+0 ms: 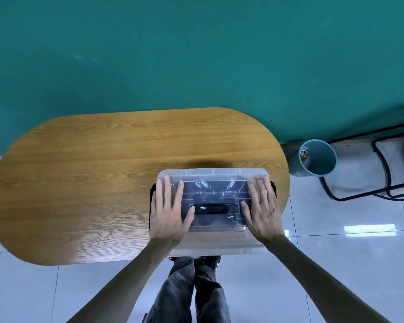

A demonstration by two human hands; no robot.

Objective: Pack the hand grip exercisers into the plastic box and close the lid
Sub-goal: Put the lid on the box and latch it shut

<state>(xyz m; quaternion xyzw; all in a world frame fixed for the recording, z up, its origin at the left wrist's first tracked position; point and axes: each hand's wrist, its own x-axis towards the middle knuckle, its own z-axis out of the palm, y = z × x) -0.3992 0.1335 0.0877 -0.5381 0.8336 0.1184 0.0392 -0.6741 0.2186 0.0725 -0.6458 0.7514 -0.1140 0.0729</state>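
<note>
Both hands flat on lid of clear plastic box, near edge of table.

Plastic box (211,243) sits at 4 o'clock on the wooden table (91,183), lid (212,174) on top. Left hand (169,210) and right hand (262,208) press the lid ends, fingers straight, gripping nothing. Hand grip exercisers (216,190) visible inside through the lid, springs toward 12 o'clock. Blue bin (317,158) on floor at 3 o'clock.

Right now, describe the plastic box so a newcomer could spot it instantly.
Find the oval wooden table against the green wall. At its near right edge sits the clear plastic box, lid on, with the left hand and right hand flat on top. It alone is see-through, showing metal springs and a black handle.
</note>
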